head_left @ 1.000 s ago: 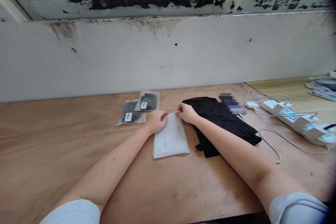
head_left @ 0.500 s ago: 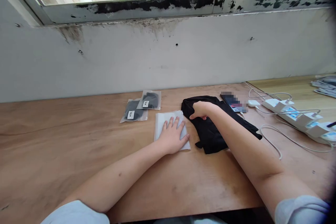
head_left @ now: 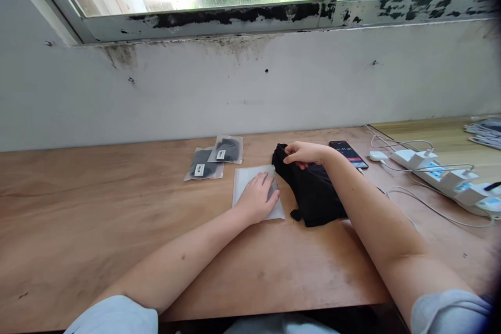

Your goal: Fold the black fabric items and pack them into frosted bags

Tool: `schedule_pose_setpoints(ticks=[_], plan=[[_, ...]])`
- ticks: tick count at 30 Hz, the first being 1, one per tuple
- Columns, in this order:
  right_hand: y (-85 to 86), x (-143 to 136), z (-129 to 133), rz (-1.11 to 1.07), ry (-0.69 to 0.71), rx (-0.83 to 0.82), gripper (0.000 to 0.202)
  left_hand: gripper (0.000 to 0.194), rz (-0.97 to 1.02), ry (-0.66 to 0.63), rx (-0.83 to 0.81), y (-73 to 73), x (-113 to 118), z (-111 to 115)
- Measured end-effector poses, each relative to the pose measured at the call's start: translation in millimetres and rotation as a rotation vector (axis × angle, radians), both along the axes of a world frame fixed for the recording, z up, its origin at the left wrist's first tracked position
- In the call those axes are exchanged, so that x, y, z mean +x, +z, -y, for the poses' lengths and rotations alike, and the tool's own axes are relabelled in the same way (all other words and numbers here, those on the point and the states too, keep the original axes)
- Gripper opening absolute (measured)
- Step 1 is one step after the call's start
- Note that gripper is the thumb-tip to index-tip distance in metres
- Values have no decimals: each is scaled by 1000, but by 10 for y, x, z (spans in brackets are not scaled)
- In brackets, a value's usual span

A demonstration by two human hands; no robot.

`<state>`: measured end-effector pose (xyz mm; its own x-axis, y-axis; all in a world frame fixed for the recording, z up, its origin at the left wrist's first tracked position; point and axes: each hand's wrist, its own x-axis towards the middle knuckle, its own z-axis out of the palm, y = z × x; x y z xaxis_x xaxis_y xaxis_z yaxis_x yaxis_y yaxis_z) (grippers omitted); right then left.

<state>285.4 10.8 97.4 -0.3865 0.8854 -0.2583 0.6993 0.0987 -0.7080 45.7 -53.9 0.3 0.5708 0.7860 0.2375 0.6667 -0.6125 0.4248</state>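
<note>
My left hand (head_left: 256, 198) lies flat, fingers stretched out, on a frosted plastic bag (head_left: 243, 182), or a thin pile of them. To its right a black cloth garment (head_left: 315, 198) is spread on the table, its exact kind unclear. At the garment's upper left edge, my right hand (head_left: 303, 154) pinches the fabric between thumb and curled fingers. The right forearm hides part of the garment. Two filled clear bags with white barcode labels overlap behind my left hand: a front bag (head_left: 205, 159) and a rear bag (head_left: 230, 146), both with dark cloth inside.
A phone (head_left: 348, 153) with a lit screen lies beyond my right wrist. Farther right are a white power strip (head_left: 442, 175) with several plugs and loose white cables (head_left: 418, 199). A grey bundle (head_left: 485, 131) rests at the far right. The wall and window rise behind the table.
My left fingers have drawn closer together on the plastic bag. My right hand has lifted slightly at the garment's edge, and the cloth there has shifted. The camera view has tilted a little.
</note>
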Motion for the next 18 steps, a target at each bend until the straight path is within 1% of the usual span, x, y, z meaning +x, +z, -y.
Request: schedule_pose_setpoints(ticks=[2, 3, 5, 7, 9, 11, 13, 15, 16, 18], plan=[[46, -43, 37, -83, -18, 1, 22, 47, 168, -77, -64, 85, 22, 26], [64, -71, 56, -135, -30, -4, 21, 45, 271, -112, -151, 125, 43, 44], [98, -139, 98, -250, -65, -17, 23, 47, 473, -169, -430, 192, 94, 88], [128, -217, 141, -354, -108, -26, 28, 55, 630, -198, -731, 249, 144, 144], [149, -295, 174, -432, -146, -24, 31, 63, 715, -201, -924, 312, 179, 205], [152, -365, 190, -477, -195, -3, 31, 64, 743, -185, -1005, 394, 196, 263], [133, -424, 189, -516, -262, 17, 31, 62, 724, -154, -1035, 498, 196, 313], [96, -476, 184, -573, -311, 14, 31, 59, 694, -89, -1040, 608, 170, 351], [75, -501, 182, -612, -312, 3, 31, 58, 686, -50, -1041, 659, 142, 366], [38, -545, 181, -700, -250, -19, 28, 63, 686, 25, -1049, 731, 41, 387]])
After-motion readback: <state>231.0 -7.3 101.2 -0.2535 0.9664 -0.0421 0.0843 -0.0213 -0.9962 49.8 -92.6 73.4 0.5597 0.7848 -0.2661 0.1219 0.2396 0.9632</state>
